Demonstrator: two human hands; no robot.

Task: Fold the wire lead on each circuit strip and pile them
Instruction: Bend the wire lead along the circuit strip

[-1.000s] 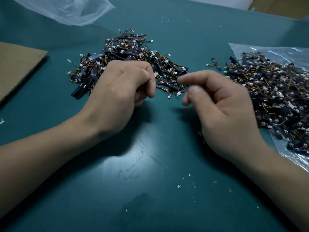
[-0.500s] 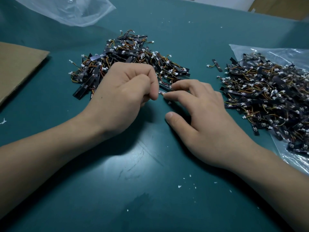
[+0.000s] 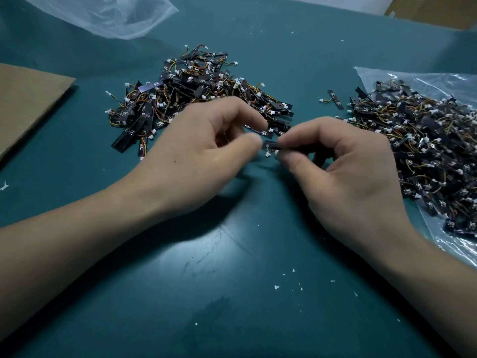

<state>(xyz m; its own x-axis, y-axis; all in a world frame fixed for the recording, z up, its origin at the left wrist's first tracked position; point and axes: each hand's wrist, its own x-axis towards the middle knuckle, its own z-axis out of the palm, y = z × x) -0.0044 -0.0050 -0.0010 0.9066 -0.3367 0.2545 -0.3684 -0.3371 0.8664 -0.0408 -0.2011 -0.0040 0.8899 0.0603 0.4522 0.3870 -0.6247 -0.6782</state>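
A single circuit strip [image 3: 271, 145] is pinched between the thumb and forefinger of the right hand [image 3: 351, 177], whose grip is clamped on the strip's right part. The strip is held over the desk [image 3: 232, 293], between the two hands and just in front of the near edge of the middle pile [image 3: 196, 96]. A white connector [image 3: 268, 154] is seen hanging below the strip's left end. The left hand [image 3: 204, 156] is held with fingers curled, thumb and forefinger apart, the thumb tip just beside the strip's left end; that part is blurred, so whether its grip touches the strip cannot be told. The middle pile, made of black strips with orange and yellow leads, is spread on the desk beyond the left hand. A larger heap [image 3: 426, 151] is laid on a clear plastic sheet [image 3: 438, 81] at the right, just beside the right hand. One loose strip [image 3: 335, 99] is found between the two heaps. A brown cardboard piece [image 3: 28, 104] is seen at the left, a clear bag [image 3: 116, 19] at the far left, and white crumbs [image 3: 276, 287] are scattered on the near desk
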